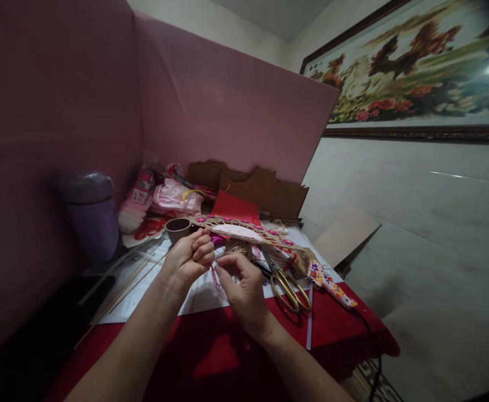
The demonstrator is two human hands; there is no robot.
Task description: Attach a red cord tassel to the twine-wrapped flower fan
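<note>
Beaded straw strip (238, 230) sits clamped at its near end in the left hand (188, 258), long axis running rightward and away toward the scissors (288, 287); the right hand (244, 290) (fingertips drawn together, whether on a thread I cannot tell) hangs just below it.

Left hand (189, 258) clenching, knuckles facing up; right hand (244, 290) pinching thumb against forefinger; forearms converging forward.
</note>
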